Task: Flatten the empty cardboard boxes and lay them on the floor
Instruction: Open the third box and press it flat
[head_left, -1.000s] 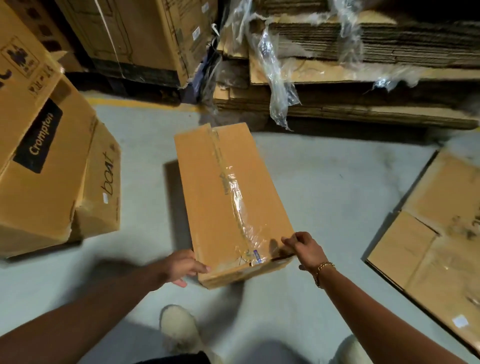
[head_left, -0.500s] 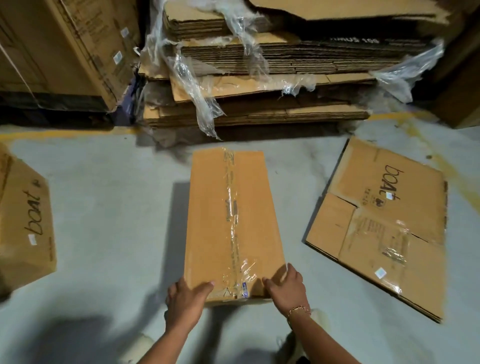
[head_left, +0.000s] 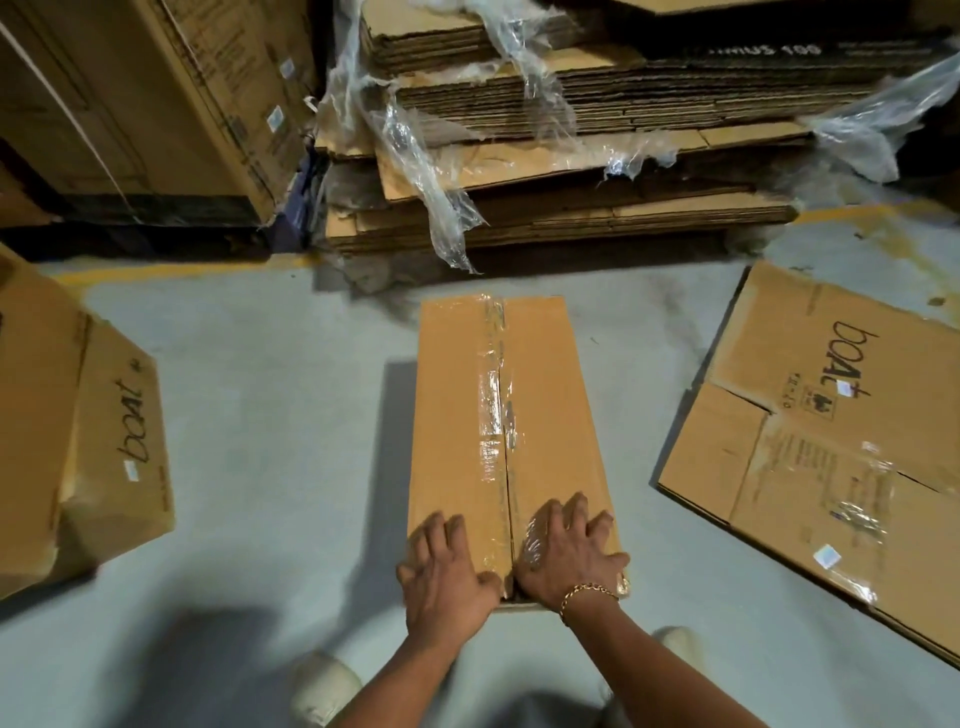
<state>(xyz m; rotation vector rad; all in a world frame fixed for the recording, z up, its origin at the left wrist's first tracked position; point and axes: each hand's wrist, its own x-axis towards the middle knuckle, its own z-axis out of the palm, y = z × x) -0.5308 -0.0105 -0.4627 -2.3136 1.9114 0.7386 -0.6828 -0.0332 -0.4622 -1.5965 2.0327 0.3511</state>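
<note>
A long brown cardboard box (head_left: 545, 395) stands on the grey floor in front of me, its top flaps closed along a centre seam under clear tape. My left hand (head_left: 447, 577) lies flat on the near left flap with fingers spread. My right hand (head_left: 566, 551), with a gold bracelet at the wrist, presses flat on the near right flap beside the seam. A flattened "boat" box (head_left: 831, 447) lies on the floor to the right.
Upright "boat" boxes (head_left: 119, 441) stand at the left. A stack of flattened cardboard with torn plastic wrap (head_left: 571, 171) lies behind the box. A large carton (head_left: 156, 104) stands at the back left. My shoes (head_left: 322, 691) are at the bottom edge.
The box turned to lie straight ahead of me. Both hands moved from its near corners and edge onto the top flaps, side by side at the seam.
</note>
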